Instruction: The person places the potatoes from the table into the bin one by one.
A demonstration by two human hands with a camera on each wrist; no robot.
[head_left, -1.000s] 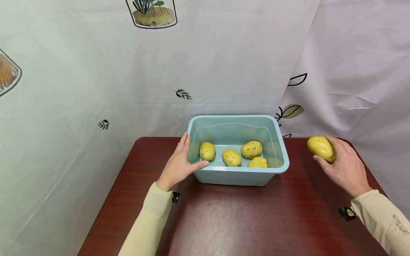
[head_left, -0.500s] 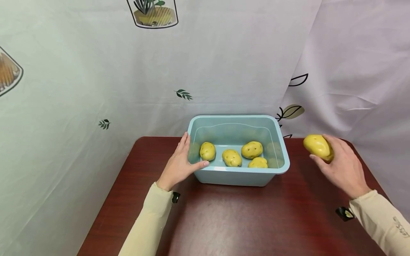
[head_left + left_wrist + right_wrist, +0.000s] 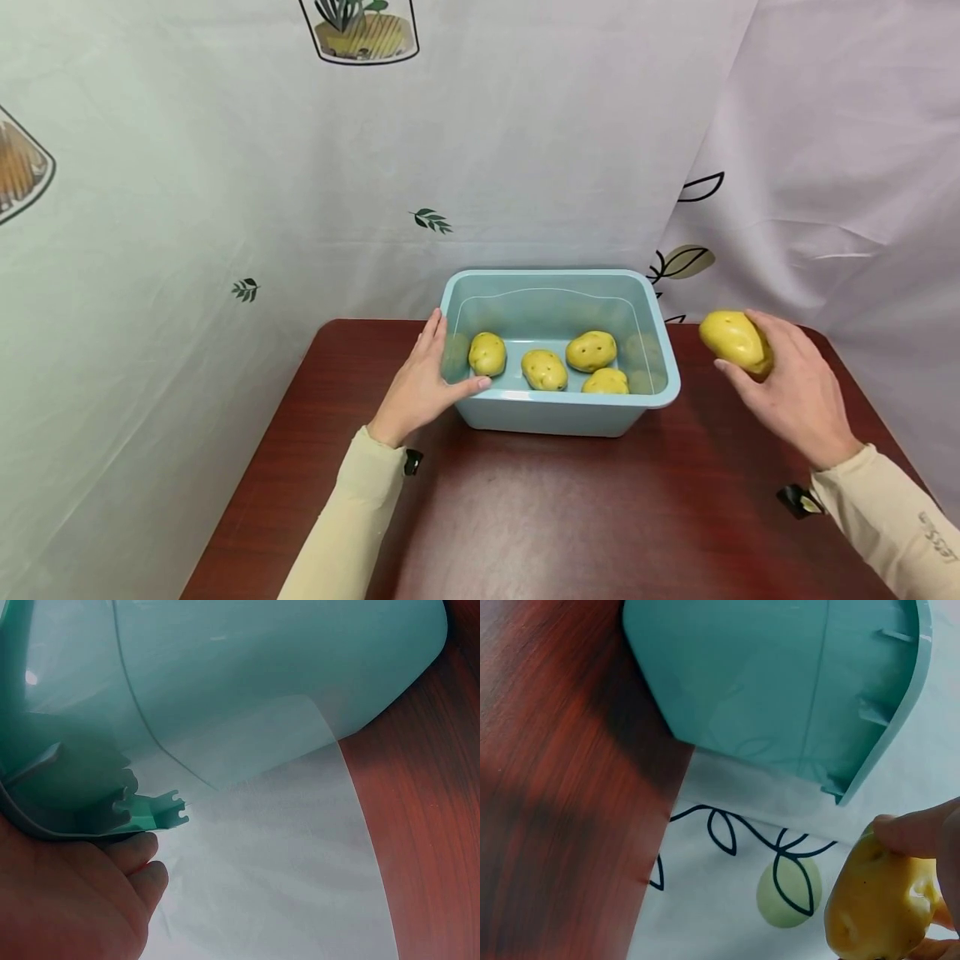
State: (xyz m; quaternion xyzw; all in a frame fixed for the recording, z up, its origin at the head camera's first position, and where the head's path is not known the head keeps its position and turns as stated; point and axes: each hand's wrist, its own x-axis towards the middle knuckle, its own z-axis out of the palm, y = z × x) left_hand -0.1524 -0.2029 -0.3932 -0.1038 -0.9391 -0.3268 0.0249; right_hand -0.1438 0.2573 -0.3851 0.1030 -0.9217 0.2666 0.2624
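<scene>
My right hand (image 3: 798, 392) grips a yellow potato (image 3: 737, 342) between thumb and fingers, raised above the table to the right of a light blue plastic bin (image 3: 555, 398). The right wrist view shows the same potato (image 3: 881, 900) at lower right, apart from the bin. At the bin's front left corner rests my left hand (image 3: 420, 383), thumb on the front rim and straight fingers along the left side. In the left wrist view its fingertips (image 3: 150, 877) touch just below the rim. Several potatoes (image 3: 543, 370) lie inside the bin; the front wall partly hides one (image 3: 606, 382).
The bin stands near the back edge of a dark red wooden table (image 3: 525, 508). A pale cloth backdrop (image 3: 555, 167) with leaf and jar prints hangs close behind the table and along its sides.
My right hand has moved left and slightly up, bringing the potato nearer to the bin. The left hand, the bin and the potatoes inside stay in place.
</scene>
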